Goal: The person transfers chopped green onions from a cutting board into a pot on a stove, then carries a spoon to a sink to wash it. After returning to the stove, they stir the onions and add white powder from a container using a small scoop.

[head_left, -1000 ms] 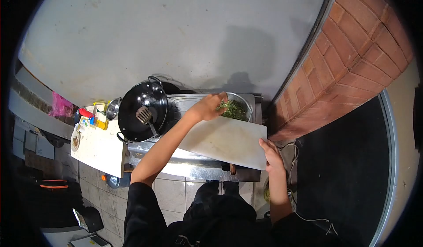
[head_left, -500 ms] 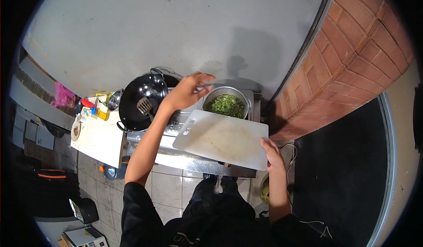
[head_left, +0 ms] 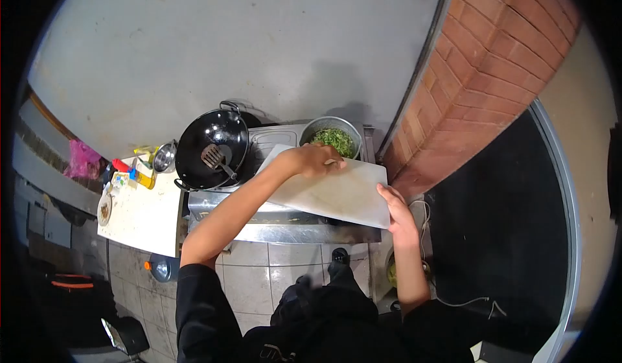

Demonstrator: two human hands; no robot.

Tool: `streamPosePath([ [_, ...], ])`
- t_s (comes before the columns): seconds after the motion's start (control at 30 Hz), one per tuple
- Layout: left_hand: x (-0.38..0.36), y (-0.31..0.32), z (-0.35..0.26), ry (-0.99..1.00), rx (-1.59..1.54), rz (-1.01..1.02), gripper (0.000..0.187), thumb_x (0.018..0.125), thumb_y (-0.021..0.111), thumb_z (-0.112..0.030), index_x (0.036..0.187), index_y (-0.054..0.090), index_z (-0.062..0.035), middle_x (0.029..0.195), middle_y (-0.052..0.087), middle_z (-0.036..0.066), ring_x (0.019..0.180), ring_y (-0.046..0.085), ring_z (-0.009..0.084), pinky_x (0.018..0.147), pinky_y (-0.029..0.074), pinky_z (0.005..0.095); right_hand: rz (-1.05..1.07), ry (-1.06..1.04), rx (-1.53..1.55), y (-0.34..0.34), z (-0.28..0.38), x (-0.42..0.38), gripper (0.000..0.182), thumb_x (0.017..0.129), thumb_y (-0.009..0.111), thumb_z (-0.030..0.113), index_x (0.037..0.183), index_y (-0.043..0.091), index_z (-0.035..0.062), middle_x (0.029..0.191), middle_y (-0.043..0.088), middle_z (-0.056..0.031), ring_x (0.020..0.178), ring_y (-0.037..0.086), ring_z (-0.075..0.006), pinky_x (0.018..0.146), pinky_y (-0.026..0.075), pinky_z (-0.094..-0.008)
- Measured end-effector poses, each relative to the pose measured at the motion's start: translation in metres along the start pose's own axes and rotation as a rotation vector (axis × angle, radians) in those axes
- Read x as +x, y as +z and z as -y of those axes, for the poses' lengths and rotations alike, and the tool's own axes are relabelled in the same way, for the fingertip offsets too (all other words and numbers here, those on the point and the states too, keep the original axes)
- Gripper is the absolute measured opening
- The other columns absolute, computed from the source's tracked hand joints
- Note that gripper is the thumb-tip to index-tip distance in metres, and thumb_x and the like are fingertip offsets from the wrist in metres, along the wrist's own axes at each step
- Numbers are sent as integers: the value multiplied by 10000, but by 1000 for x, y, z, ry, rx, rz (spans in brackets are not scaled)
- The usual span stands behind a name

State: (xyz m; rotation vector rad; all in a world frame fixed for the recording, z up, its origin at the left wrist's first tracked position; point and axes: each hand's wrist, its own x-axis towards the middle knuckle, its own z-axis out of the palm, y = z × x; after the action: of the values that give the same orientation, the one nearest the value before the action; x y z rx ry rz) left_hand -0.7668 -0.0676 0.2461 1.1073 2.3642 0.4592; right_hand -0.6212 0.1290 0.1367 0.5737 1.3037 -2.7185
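My right hand (head_left: 399,214) grips the right end of a white cutting board (head_left: 330,196), tilted in front of a metal pot. Chopped greens (head_left: 334,140) lie inside the pot (head_left: 355,128). My left hand (head_left: 317,160) is over the board's upper edge, close to the pot's near rim, with its fingers curled together; whether it holds anything is too small to see. Left of the pot, a black wok (head_left: 194,136) with a slotted spatula (head_left: 214,157) in it stands on the metal stove (head_left: 278,233).
A white table (head_left: 146,217) at the left bears a small metal bowl (head_left: 164,158), a yellow bottle (head_left: 144,179) and a plate (head_left: 104,209). A large bottle (head_left: 163,269) stands on the floor below. A brick pillar (head_left: 479,84) rises at the right.
My left hand has moved down and right, from above the board's left end to its upper edge, and its fingers have curled. The board has shifted slightly up in view.
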Motion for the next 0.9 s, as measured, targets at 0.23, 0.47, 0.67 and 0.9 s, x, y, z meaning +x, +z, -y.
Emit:
streamPosePath([
  [0.23, -72, -40, -8, 374, -90, -526, 414, 915, 508, -315, 1227, 525, -43, 1193, 547, 185, 1084, 541, 311, 927, 411, 371, -111, -218, 65, 12, -70, -55, 310, 926, 532, 196, 1154, 526, -14, 1068, 611, -76, 925, 595, -147, 792, 489, -287],
  [0.47, -215, 33, 4, 175, -475, -713, 302, 876, 600, -192, 1113, 595, -5, 1016, 627, 109, 821, 561, 144, 731, 449, 275, -267, -407, 85, 15, -108, -192, 338, 936, 514, 181, 1211, 493, -15, 1111, 595, -72, 968, 575, -136, 832, 463, -270],
  [0.67, -221, 145, 3, 107, -662, -324, 284, 881, 620, -204, 1042, 639, 29, 848, 656, 80, 767, 558, 107, 668, 459, 259, -390, -505, -59, -1, -143, -322, 338, 941, 496, 180, 1219, 493, -12, 1088, 593, -55, 952, 553, -105, 819, 451, -254],
  [0.9, -234, 220, -106, 307, -711, -146, 179, 867, 631, -131, 921, 662, 36, 754, 647, 33, 678, 570, 69, 632, 464, 228, -676, -571, -2, -23, -205, -489, 362, 939, 497, 181, 1231, 473, -29, 1092, 591, -67, 945, 549, -111, 827, 446, -261],
])
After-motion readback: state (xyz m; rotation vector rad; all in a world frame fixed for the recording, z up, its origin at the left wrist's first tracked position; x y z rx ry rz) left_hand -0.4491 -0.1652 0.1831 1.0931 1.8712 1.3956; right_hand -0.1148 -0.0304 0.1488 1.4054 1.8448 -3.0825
